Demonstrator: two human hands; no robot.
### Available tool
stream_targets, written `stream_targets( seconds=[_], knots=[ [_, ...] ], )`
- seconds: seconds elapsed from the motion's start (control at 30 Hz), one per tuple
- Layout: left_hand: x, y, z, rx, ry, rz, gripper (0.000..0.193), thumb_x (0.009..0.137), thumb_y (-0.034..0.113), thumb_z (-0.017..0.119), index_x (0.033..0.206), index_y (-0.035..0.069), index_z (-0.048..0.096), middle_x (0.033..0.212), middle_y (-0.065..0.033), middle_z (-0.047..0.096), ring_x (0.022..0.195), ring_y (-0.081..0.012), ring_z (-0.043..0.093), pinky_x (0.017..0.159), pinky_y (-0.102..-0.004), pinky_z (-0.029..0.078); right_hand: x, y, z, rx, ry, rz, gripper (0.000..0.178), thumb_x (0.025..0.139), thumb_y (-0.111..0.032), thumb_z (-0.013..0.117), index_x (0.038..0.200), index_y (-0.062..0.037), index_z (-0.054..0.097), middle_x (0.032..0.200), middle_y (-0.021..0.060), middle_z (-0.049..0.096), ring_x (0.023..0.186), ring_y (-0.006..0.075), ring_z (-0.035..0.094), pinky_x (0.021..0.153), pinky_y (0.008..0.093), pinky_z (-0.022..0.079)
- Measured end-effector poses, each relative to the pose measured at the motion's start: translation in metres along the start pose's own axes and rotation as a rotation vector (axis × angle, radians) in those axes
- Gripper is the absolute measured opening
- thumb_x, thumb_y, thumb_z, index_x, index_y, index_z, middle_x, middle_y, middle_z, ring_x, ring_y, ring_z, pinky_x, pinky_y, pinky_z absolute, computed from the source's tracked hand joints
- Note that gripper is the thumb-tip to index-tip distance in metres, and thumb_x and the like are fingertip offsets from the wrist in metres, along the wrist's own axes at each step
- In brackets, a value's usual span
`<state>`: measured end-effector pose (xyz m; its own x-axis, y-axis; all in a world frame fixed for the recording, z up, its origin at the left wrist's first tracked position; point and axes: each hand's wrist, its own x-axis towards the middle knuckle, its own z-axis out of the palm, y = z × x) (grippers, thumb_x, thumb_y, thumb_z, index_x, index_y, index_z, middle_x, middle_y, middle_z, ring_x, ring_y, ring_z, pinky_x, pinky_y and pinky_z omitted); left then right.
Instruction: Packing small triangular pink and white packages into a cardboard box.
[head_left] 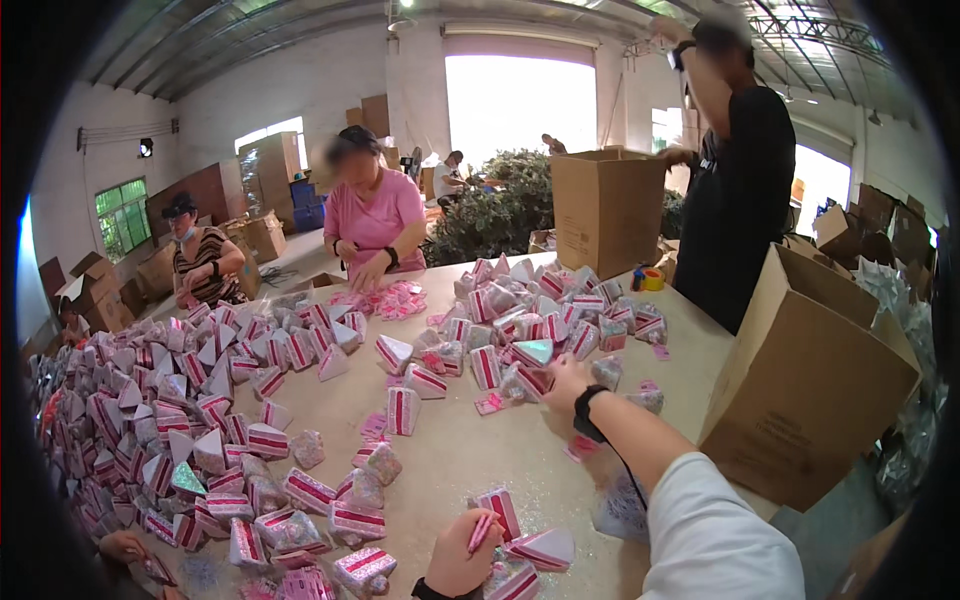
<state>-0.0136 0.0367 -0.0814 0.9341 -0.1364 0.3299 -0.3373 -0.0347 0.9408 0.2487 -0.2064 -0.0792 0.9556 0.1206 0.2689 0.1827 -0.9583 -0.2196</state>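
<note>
My left hand (462, 553) is closed around a few small pink cards (480, 532), low in the middle of the head view. Close beside it, cake-slice-shaped wedges (542, 549) in white and pink lie on the table. My right hand (570, 384) reaches forward to the far pile, its fingers closed on the edge of a glittery wedge (522, 382). A pale green-topped wedge (532, 352) is just beyond it. Pink cards (490, 403) lie on the tabletop near that hand.
A big heap of wedges (215, 400) covers the table's left side. Open cardboard boxes (815, 375) stand at the right. A co-worker in pink (375, 220) handles pink cards across the table; another in black (740, 170) stands by a tall box (608, 210). Yellow tape (653, 279) sits nearby.
</note>
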Motion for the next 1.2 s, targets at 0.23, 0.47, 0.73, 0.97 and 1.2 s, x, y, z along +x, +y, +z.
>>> stream_targets(
  seconds=[0.23, 0.47, 0.73, 0.97, 1.2],
  knots=[
    [0.001, 0.001, 0.002, 0.101, -0.013, -0.037, 0.01, 0.088, 0.001, 0.049, 0.097, -0.001, 0.053, 0.077, -0.008, 0.062, 0.073, -0.0152, 0.061, 0.067, -0.0275, 0.049, -0.065, -0.085, 0.022, 0.439, -0.165, -0.86, 0.024, 0.075, -0.024, 0.063, 0.09, -0.0054, 0.065, 0.09, 0.0163, 0.061, 0.096, 0.0316, 0.056, 0.083, 0.0369, 0.047],
    [0.004, 0.004, 0.005, 0.196, -0.032, -0.027, 0.01, 0.086, 0.004, 0.053, 0.095, 0.0, 0.056, 0.079, -0.0095, 0.063, 0.073, -0.0166, 0.062, 0.067, -0.0285, 0.049, -0.003, -0.096, -0.012, 0.395, -0.315, -0.315, 0.038, 0.081, -0.038, 0.057, 0.099, -0.005, 0.064, 0.096, 0.0173, 0.065, 0.089, 0.034, 0.061, 0.078, 0.0402, 0.049],
    [0.003, 0.005, 0.004, 0.381, -0.02, 0.184, 0.021, 0.084, 0.007, 0.055, 0.104, -0.001, 0.056, 0.084, -0.0027, 0.06, 0.063, -0.0135, 0.054, 0.056, -0.0235, 0.043, 0.05, -0.041, 0.028, -0.002, -0.024, 0.088, 0.045, 0.078, -0.02, 0.059, 0.121, -0.0149, 0.048, 0.118, 0.0135, 0.045, 0.111, 0.0351, 0.046, 0.09, 0.0468, 0.043],
    [0.009, 0.007, 0.005, 0.358, -0.056, 0.027, 0.014, 0.084, 0.011, 0.059, 0.095, 0.003, 0.058, 0.078, -0.0135, 0.06, 0.07, -0.0266, 0.06, 0.063, -0.0324, 0.048, -0.008, -0.063, 0.029, -0.265, 0.024, -0.379, 0.034, 0.077, -0.021, 0.058, 0.109, -0.0109, 0.056, 0.094, 0.012, 0.057, 0.073, 0.029, 0.062, 0.064, 0.0402, 0.049],
    [0.01, 0.004, 0.005, 0.359, -0.051, 0.065, 0.016, 0.081, 0.01, 0.062, 0.094, 0.003, 0.058, 0.076, -0.0153, 0.06, 0.069, -0.0308, 0.059, 0.062, -0.0355, 0.047, 0.009, -0.036, 0.012, -0.127, 0.14, -0.179, 0.045, 0.071, -0.037, 0.065, 0.104, -0.0068, 0.061, 0.095, 0.0173, 0.061, 0.087, 0.031, 0.062, 0.079, 0.0421, 0.048]
  ],
)
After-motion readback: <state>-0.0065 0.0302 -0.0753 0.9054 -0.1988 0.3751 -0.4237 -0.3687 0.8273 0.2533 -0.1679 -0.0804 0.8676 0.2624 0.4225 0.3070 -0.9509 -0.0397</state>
